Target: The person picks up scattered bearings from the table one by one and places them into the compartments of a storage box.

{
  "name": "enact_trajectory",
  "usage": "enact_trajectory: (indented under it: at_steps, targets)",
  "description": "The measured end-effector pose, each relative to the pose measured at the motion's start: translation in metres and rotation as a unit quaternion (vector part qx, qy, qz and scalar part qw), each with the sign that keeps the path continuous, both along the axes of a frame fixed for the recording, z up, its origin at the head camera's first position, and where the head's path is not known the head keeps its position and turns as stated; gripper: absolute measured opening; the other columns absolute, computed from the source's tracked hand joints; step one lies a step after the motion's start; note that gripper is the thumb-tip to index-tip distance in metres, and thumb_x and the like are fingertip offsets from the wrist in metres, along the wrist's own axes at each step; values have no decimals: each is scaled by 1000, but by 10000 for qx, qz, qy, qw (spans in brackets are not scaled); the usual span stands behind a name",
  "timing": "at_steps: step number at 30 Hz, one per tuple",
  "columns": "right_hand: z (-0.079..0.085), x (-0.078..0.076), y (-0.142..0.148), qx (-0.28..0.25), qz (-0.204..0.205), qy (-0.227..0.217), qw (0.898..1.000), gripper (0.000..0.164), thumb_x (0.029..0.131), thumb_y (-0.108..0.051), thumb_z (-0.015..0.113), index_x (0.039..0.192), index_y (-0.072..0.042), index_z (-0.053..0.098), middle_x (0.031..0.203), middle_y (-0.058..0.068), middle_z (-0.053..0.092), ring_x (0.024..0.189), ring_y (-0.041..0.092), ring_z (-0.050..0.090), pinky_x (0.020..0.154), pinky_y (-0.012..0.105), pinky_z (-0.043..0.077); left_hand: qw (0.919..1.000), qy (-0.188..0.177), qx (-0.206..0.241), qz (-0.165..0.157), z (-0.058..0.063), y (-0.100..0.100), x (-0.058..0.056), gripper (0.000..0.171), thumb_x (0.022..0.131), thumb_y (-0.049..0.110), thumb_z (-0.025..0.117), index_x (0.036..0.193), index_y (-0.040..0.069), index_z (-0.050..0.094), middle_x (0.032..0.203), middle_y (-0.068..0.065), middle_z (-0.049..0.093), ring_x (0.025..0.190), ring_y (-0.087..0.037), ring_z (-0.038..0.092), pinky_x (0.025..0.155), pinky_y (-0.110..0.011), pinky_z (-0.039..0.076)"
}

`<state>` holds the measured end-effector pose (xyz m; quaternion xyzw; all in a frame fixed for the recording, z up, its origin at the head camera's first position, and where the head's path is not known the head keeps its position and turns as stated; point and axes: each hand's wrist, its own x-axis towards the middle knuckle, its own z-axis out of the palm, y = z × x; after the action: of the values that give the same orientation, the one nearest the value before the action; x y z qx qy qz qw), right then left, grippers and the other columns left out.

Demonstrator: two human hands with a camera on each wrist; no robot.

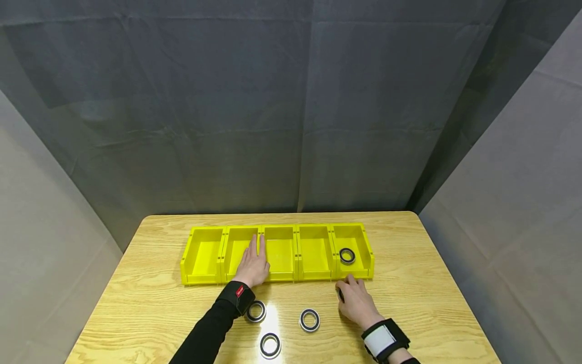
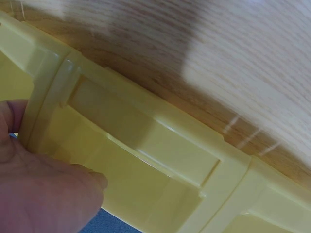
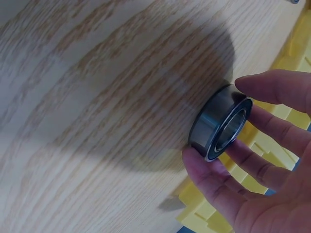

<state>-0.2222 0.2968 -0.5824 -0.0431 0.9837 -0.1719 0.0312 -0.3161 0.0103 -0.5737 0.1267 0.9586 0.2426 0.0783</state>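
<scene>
A row of yellow bins stands on the table. My left hand reaches over its middle with fingers extended, beside the divider between two compartments; in the left wrist view the thumb and a finger lie on either side of that divider. My right hand pinches a bearing between thumb and fingertips, just in front of the rightmost bin. The bearing is a steel ring with a dark seal, held tilted above the wood. Another bearing lies inside the rightmost bin.
Three more bearings lie on the wooden table: one bearing by the left wrist, one bearing nearer the front, and one bearing between the arms. A grey curtain hangs behind the table.
</scene>
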Motion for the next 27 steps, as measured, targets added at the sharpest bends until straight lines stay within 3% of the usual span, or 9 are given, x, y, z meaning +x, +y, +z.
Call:
enact_trajectory:
  at_steps: [17, 27]
  targets:
    - [-1, 0, -1, 131, 38, 11, 9999, 22, 76, 3, 76, 95, -7, 71, 93, 11, 57, 87, 32, 54, 63, 47, 54, 9999, 135, 40, 14, -7, -1, -3, 78, 99, 10, 55, 160, -2, 8, 167, -30, 3, 154, -46, 18, 126, -57, 18]
    - [-1, 0, -1, 37, 90, 46, 9999, 18, 78, 3, 76, 92, -7, 71, 90, 9, 56, 85, 30, 52, 63, 44, 52, 9999, 40, -111, -1, 6, 1, 2, 77, 99, 10, 55, 159, -4, 10, 166, -32, 6, 153, -46, 19, 126, -58, 20]
